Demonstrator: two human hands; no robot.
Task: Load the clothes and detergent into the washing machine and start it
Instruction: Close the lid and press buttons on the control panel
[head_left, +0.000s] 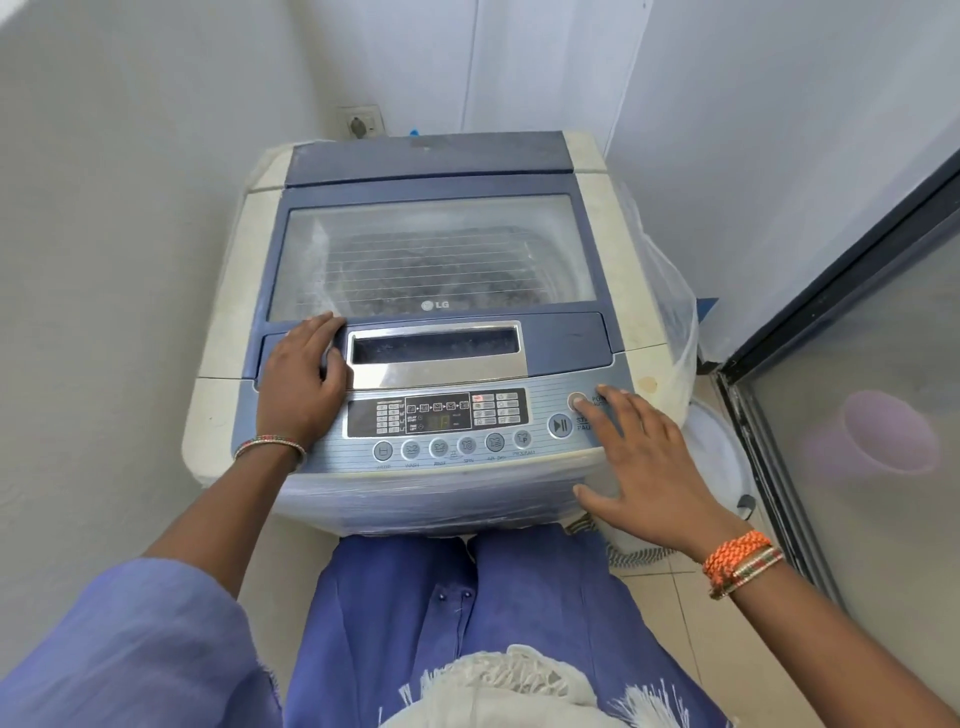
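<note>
In the corner between white walls, the washing machine (431, 332) stands with its lid (431, 254) closed, clothes dimly visible through the glass. The left hand (304, 379) rests flat, fingers relaxed, on the lid's near left edge. The right hand (644, 457), fingers spread, hovers at the control panel (467, 431), fingertips beside the round power button (576, 401)

Lid front edge (435, 305): I read "LG" with its round logo.
Button captions, control panel (452, 457): I make out "WASH", "RINSE", "SPIN", faint.
Round button (560, 426): play/pause sign.
Display (439, 422): digits too blurred to read.
</note>
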